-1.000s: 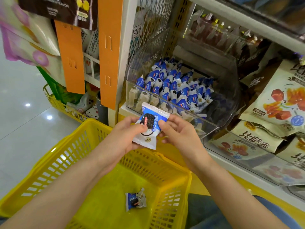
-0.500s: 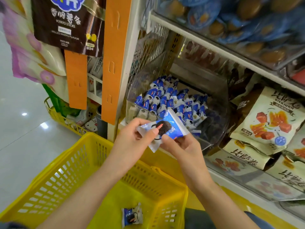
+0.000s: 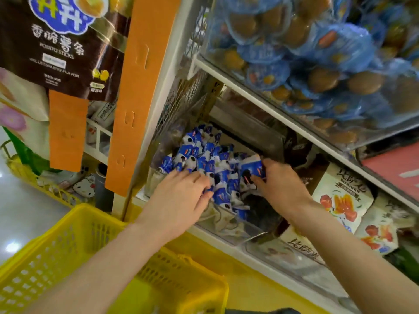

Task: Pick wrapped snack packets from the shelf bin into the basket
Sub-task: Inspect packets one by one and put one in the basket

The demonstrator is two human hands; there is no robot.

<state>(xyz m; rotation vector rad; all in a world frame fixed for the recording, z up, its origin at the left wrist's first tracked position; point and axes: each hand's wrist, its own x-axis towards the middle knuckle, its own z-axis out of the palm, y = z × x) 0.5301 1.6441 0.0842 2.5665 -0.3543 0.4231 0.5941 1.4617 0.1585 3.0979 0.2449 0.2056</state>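
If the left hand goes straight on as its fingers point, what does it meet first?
Probably the blue-and-white snack packets heaped in the bin; fingertips of the left hand seem to touch them, depth unclear.

the bin (image 3: pixel 229 225) is a clear plastic tub on the shelf, with a low front wall. it holds a loose heap of small packets (image 3: pixel 204 162), blue and white, each printed with a dark round biscuit, lying every which way. at the bin's right end one packet (image 3: pixel 250 169) of the same print sits just above the heap, pinched in my right fingers (image 3: pixel 257 179). my left fingers (image 3: pixel 201 189) lie on the packets at the bin's front left; whether they hold one i cannot tell. the basket (image 3: pixel 74 241), yellow plastic with slotted walls, sits below the bin and to its left, open side up.
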